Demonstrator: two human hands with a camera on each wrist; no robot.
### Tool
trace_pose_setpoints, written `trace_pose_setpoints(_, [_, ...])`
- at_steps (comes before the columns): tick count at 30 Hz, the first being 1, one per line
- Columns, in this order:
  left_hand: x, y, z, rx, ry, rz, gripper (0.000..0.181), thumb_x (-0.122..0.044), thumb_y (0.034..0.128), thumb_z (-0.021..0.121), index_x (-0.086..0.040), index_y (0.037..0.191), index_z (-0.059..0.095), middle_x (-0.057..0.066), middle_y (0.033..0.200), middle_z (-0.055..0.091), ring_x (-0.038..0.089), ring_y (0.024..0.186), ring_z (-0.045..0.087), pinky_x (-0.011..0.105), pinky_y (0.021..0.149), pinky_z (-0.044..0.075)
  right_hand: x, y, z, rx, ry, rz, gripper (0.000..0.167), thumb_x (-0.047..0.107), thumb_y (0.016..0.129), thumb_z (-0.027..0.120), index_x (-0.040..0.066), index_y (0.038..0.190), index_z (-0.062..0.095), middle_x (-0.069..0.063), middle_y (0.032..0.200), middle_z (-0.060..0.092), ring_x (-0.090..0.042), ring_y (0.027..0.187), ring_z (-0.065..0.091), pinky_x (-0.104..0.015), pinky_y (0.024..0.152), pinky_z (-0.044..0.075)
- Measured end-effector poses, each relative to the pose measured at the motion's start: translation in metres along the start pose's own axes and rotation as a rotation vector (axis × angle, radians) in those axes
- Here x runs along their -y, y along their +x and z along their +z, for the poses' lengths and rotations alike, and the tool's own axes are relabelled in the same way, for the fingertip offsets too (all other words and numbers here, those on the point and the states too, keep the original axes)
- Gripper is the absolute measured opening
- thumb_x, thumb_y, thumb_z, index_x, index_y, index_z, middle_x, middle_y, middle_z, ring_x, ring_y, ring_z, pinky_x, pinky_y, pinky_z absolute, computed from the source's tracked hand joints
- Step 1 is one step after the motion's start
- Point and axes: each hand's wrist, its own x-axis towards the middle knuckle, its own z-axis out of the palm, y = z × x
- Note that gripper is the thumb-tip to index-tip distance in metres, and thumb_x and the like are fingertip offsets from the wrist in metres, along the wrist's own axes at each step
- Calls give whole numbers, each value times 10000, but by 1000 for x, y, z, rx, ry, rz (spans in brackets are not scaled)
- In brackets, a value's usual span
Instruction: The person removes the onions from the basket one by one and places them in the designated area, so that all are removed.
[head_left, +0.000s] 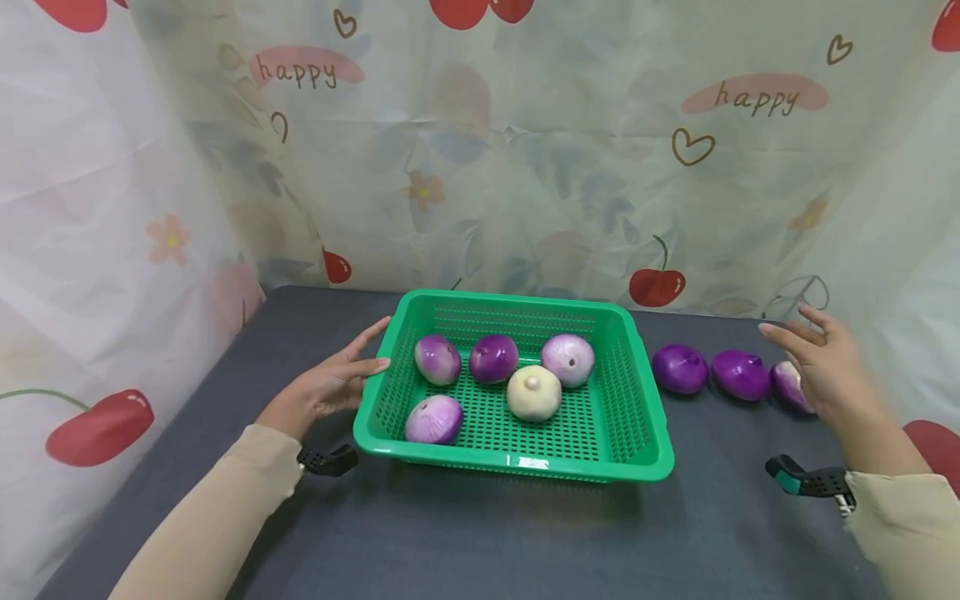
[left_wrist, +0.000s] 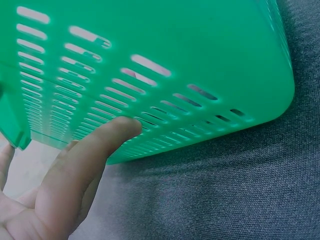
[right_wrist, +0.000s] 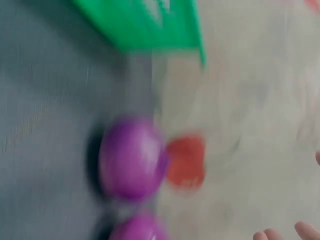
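Observation:
A green basket holds several purple onions, one of them at its middle, and a pale round vegetable. My left hand is at the basket's left side, thumb and fingers extended against the rim; the left wrist view shows a finger of the left hand by the slotted wall. To the basket's right, three onions lie in a row: one, a middle one and a paler one. My right hand is raised beside the paler onion, partly covering it, fingers loosely bent and holding nothing.
A dark grey cloth covers the table. Behind and at both sides hangs a printed curtain with cherries, hearts and lettering. The right wrist view is blurred and shows two onions near the basket's corner.

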Motion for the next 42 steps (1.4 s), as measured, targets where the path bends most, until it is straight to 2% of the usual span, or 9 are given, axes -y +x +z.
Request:
trace_pose_setpoints(1, [0,0,0,0,-1,-1,743,-140,1020,495,-488,1521,71,237,1543,210,286,1044,669,560,864,527,5,-4,12,24,3,-40,847,253,969,591,275,1564,-12,-25,1632,1,-181,1497,-12,-274,1194,29])
trace_pose_setpoints(4, [0,1,0,3,-2,-2,742,-138,1020,492,-492,1519,72,236,1544,208,285,1045,668,558,866,527,20,-16,45,78,-26,-133,789,229,968,597,247,1568,84,-45,1617,148,-164,1481,159,-224,1182,180])
trace_pose_setpoints(8, [0,1,1,4,-8,-5,745,-136,1021,492,-493,1519,68,234,1546,204,278,1033,673,555,866,529,37,-29,85,167,-57,-240,727,197,965,607,181,1553,180,-49,1484,343,-147,1372,345,-102,967,401])
trace_pose_setpoints(13, [-1,0,2,7,-14,-4,751,-131,1020,491,-485,1522,58,228,1546,193,269,1030,674,547,864,532,55,-44,136,261,-133,-313,653,204,971,601,123,1521,260,-47,1427,416,-219,1367,393,-83,908,442])
trace_pose_setpoints(16, [-1,-1,2,8,-17,-3,758,-132,1018,498,-478,1525,53,228,1544,194,265,1028,676,536,860,538,61,-50,162,316,-156,-315,624,193,978,588,134,1517,278,-99,1474,390,-257,1387,383,-148,970,438])
trace_pose_setpoints(20, [-2,-1,3,4,-8,-1,770,-140,1012,514,-472,1527,48,231,1524,224,261,1018,680,523,856,543,62,-53,194,396,-146,-311,617,132,967,592,135,1510,297,-112,1486,396,-289,1391,379,-362,1065,422])
trace_pose_setpoints(24, [-2,-2,3,-6,16,-1,775,-154,1008,526,-469,1528,46,212,1477,298,254,1004,683,510,853,547,57,-56,222,480,-131,-289,616,119,948,612,137,1495,329,-126,1485,408,-322,1382,388,-508,1068,402])
trace_pose_setpoints(34, [-2,-2,1,-22,29,-6,765,-161,1010,522,-482,1524,55,224,1504,254,246,1002,684,519,858,543,24,-62,282,597,-232,-216,617,153,894,703,116,1441,419,-141,1423,463,-332,1337,438,-463,1106,374])
trace_pose_setpoints(42, [-2,-2,3,-11,9,-13,774,-161,1004,535,-485,1523,61,218,1490,270,254,995,687,526,850,544,6,-59,305,614,-265,-235,607,123,879,716,61,1418,444,-178,1413,489,-354,1298,473,-471,1093,385])
